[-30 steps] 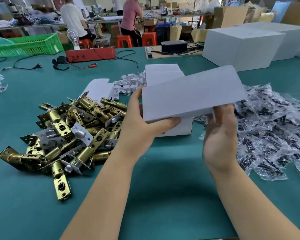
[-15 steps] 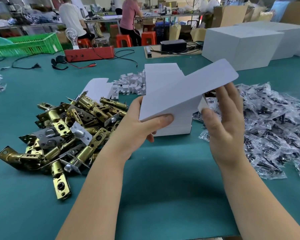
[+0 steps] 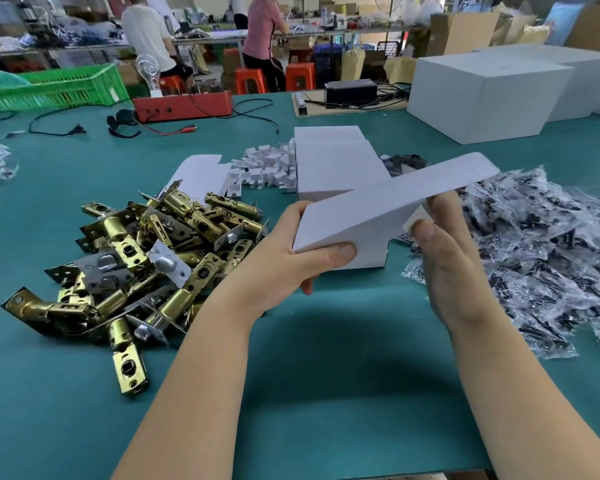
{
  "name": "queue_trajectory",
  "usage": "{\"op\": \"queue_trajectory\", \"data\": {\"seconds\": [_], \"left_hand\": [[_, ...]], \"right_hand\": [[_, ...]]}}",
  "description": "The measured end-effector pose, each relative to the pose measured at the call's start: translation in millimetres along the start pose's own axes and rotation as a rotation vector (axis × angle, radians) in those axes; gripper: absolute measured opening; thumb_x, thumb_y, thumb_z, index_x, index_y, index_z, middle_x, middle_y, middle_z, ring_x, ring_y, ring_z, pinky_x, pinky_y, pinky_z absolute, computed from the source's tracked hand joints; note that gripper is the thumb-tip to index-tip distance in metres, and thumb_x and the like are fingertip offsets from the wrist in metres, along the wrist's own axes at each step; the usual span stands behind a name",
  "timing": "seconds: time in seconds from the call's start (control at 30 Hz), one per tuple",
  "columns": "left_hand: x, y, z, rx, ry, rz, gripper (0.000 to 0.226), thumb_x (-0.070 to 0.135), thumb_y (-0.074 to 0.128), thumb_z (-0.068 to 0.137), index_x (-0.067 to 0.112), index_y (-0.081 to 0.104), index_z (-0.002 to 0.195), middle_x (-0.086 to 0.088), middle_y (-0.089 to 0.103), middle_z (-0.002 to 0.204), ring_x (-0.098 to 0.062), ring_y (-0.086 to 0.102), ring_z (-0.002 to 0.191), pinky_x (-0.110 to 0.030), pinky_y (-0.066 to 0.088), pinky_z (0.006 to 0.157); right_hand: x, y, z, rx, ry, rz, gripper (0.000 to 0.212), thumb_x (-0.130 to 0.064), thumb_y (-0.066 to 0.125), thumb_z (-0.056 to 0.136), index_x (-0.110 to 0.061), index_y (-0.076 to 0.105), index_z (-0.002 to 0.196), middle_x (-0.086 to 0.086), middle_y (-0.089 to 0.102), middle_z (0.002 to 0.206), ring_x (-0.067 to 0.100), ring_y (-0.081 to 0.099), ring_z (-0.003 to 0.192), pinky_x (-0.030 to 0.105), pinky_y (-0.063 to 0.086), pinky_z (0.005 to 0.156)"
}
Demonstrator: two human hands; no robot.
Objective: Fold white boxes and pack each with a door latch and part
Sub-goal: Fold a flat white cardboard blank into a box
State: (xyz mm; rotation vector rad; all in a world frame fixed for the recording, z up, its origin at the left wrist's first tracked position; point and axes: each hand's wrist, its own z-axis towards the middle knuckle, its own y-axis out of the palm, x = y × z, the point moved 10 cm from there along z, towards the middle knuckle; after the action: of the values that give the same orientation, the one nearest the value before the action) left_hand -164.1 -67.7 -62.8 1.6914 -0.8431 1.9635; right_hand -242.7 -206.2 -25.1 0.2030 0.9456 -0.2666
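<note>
I hold a white cardboard box blank above the green table, its long panel slanting up to the right. My left hand grips its near left end, thumb on the front face. My right hand is at the right underside, thumb pressing a small end flap and fingers behind the panel. A pile of brass and silver door latches lies left of my hands. Clear bags holding dark parts are heaped on the right. A stack of folded white boxes sits behind the blank.
Flat box blanks and small white card inserts lie behind the latches. Large white cartons stand at the back right, a red device with cables and a green crate at the back left. People work at far tables.
The blank's right end has dropped a little lower. My right hand has turned under the panel, and its thumb now presses the small end flap. My left hand keeps its grip.
</note>
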Motion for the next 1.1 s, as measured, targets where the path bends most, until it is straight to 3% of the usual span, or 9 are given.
{"op": "queue_trajectory", "data": {"seconds": [0.07, 0.23, 0.33, 0.5, 0.63, 0.77, 0.93, 1.0, 1.1], "left_hand": [[-2.6, 0.0, 0.4, -0.002, -0.003, -0.001, 0.069, 0.052, 0.075, 0.057, 0.038, 0.049, 0.120, 0.024, 0.058, 0.078, -0.010, 0.052, 0.062, -0.031, 0.048, 0.059], [-11.4, 12.0, 3.0, -0.010, -0.039, 0.153, 0.076, 0.062, 0.073, 0.055, 0.040, 0.044, 0.122, 0.019, 0.059, 0.097, -0.009, 0.061, 0.084, -0.029, 0.053, 0.061], [-24.2, 24.8, -0.8, -0.188, -0.148, 0.298, 0.076, 0.072, 0.066, 0.057, 0.041, 0.050, 0.125, 0.021, 0.065, 0.109, -0.004, 0.062, 0.103, -0.039, 0.052, 0.092], [-23.9, 26.7, -16.2, -0.351, -0.218, 0.350, 0.084, 0.083, 0.059, 0.057, 0.039, 0.057, 0.128, 0.022, 0.062, 0.127, -0.001, 0.051, 0.125, -0.038, 0.034, 0.113], [2.1, 35.9, -13.7, -0.385, -0.093, 0.132, 0.073, 0.059, 0.063, 0.065, 0.021, 0.057, 0.128, 0.007, 0.062, 0.132, -0.010, 0.052, 0.127, -0.026, 0.040, 0.108], [13.5, 21.3, -9.9, -0.289, -0.017, -0.152, 0.094, 0.085, 0.050, 0.070, 0.014, 0.058, 0.132, -0.008, 0.063, 0.130, -0.028, 0.057, 0.124, -0.038, 0.046, 0.104], [-1.1, -3.3, 0.3, 0.064, -0.103, -0.152, 0.031, 0.042, 0.054, 0.073, 0.027, 0.079, 0.084, 0.002, 0.075, 0.093, -0.019, 0.068, 0.088, -0.033, 0.058, 0.071], [-6.6, -4.3, 0.8, 0.087, -0.160, -0.206, 0.037, 0.041, 0.047, 0.073, 0.022, 0.079, 0.079, 0.000, 0.074, 0.087, -0.016, 0.065, 0.080, -0.029, 0.054, 0.061], [-4.2, -1.1, -1.2, 0.039, -0.158, -0.246, 0.065, 0.066, 0.040, 0.077, 0.018, 0.077, 0.099, -0.011, 0.073, 0.103, -0.022, 0.066, 0.087, -0.031, 0.054, 0.064]], "right_hand": [[3.2, 4.7, -0.2, -0.049, 0.019, 0.078, 0.045, -0.035, 0.056, 0.077, -0.021, 0.047, 0.119, -0.004, 0.058, 0.109, 0.009, 0.052, 0.106, 0.022, 0.043, 0.091], [5.0, 2.4, -3.3, -0.001, 0.047, 0.165, 0.052, -0.030, 0.061, 0.074, -0.024, 0.044, 0.122, -0.006, 0.058, 0.120, 0.010, 0.054, 0.115, 0.024, 0.043, 0.093], [2.8, 6.6, -3.5, -0.030, 0.063, 0.070, 0.053, -0.030, 0.067, 0.068, -0.023, 0.044, 0.115, -0.021, 0.064, 0.101, 0.001, 0.061, 0.096, 0.019, 0.049, 0.079], [7.8, 27.5, -9.2, -0.136, 0.116, -0.088, 0.062, -0.037, 0.074, 0.062, -0.034, 0.044, 0.116, -0.003, 0.061, 0.108, 0.022, 0.061, 0.100, 0.042, 0.053, 0.087], [14.6, 29.6, -10.9, -0.164, 0.180, -0.133, 0.068, -0.042, 0.075, 0.059, -0.037, 0.043, 0.118, -0.005, 0.059, 0.113, 0.018, 0.059, 0.105, 0.039, 0.050, 0.091], [26.9, 53.3, -19.3, -0.283, 0.232, -0.297, 0.080, -0.036, 0.079, 0.058, -0.038, 0.034, 0.124, -0.015, 0.054, 0.116, 0.000, 0.055, 0.105, 0.016, 0.043, 0.092], [34.5, 51.6, -16.8, -0.227, 0.312, -0.244, 0.086, -0.030, 0.078, 0.058, -0.028, 0.032, 0.131, -0.011, 0.054, 0.118, 0.005, 0.057, 0.109, 0.025, 0.047, 0.096], [35.6, 49.2, -16.7, -0.220, 0.320, -0.238, 0.085, -0.029, 0.078, 0.058, -0.028, 0.032, 0.129, -0.013, 0.055, 0.116, 0.002, 0.058, 0.106, 0.021, 0.047, 0.094], [35.0, 52.1, -17.7, -0.231, 0.311, -0.267, 0.081, -0.031, 0.077, 0.060, -0.034, 0.030, 0.126, -0.023, 0.055, 0.109, -0.008, 0.056, 0.101, 0.010, 0.045, 0.087]]}}
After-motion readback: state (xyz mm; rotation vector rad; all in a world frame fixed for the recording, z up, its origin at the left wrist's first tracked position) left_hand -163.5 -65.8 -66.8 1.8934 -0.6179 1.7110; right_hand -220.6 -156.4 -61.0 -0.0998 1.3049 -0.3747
